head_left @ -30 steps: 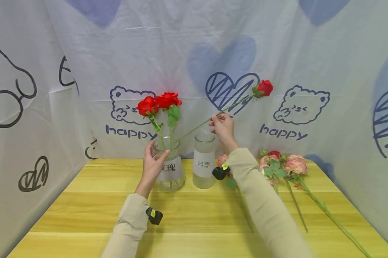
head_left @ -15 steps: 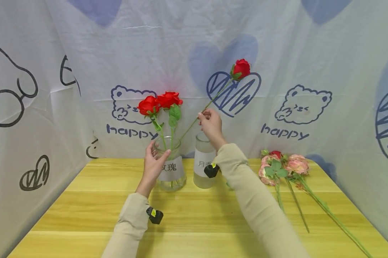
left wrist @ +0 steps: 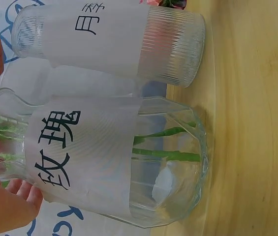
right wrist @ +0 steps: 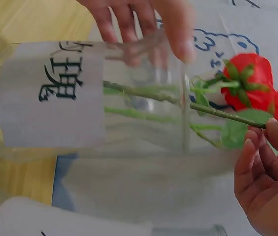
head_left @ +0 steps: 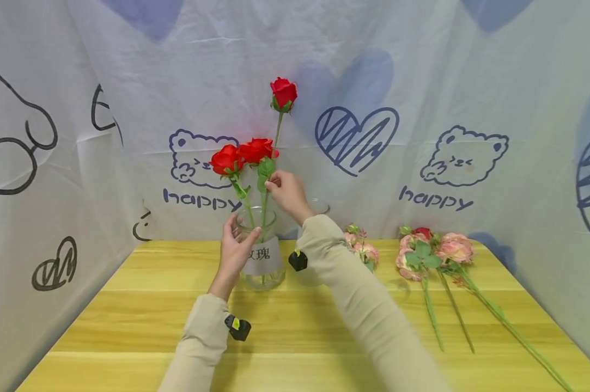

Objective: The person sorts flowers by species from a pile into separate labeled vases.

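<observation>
My left hand (head_left: 235, 255) holds the neck of a wide glass vase (head_left: 269, 277) with a white paper label. Two red roses, one on the left (head_left: 226, 160) and one beside it (head_left: 256, 150), stand in this vase. Between thumb and fingertips my right hand (head_left: 290, 194) pinches the stem of a third red rose (head_left: 283, 95), whose head rises above the others. In the right wrist view this rose's brown-green stem (right wrist: 217, 112) runs through the vase mouth and down behind the label. Green stem ends show through the glass in the left wrist view.
A narrower labelled glass vase (left wrist: 173, 44) stands to the right, mostly behind my right sleeve in the head view. Pink flowers (head_left: 455, 248) and a red bloom (head_left: 423, 233) lie on the wooden table (head_left: 143, 326) at right, stems toward me. A printed cloth (head_left: 216, 71) hangs behind.
My right hand has moved left with the rose, turning it from a slant toward the right to nearly upright over the vase. My left hand has stayed on the vase.
</observation>
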`<state>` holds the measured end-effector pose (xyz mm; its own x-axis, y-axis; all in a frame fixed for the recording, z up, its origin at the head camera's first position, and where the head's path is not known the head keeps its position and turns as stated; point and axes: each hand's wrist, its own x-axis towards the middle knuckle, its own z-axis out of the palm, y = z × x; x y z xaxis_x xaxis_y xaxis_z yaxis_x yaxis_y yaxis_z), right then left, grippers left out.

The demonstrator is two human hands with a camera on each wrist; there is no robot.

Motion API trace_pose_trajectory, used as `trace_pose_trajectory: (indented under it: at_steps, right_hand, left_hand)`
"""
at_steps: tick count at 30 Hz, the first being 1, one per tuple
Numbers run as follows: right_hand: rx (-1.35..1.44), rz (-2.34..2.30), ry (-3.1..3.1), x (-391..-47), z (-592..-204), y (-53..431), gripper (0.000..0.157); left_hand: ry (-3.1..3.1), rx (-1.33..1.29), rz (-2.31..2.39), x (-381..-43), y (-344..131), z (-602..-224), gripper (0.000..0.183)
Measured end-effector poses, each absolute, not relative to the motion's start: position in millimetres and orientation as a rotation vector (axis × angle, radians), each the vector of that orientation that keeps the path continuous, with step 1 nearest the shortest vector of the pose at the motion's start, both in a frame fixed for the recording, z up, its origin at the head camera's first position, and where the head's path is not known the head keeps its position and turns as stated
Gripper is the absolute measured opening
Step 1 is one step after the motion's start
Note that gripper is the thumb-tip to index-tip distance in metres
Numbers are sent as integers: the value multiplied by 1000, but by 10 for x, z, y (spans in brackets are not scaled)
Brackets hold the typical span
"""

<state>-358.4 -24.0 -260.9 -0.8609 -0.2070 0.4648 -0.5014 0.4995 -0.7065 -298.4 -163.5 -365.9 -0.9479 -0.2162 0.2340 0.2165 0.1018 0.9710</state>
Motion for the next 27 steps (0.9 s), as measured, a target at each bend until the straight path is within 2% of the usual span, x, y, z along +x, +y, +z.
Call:
trace_pose_trajectory:
  at_steps: [12,27]
  right_hand:
    - [657,1196,-2615,-3479,-2639,-459,17]
    - [608,1387,-2509,-3485,-2686,-430,14]
  left_hand:
    - [-2062,-10,-1915,-2981,-1636,-3638,81]
    - [-2050,2,-1914,-2984,-1628,-3643,81]
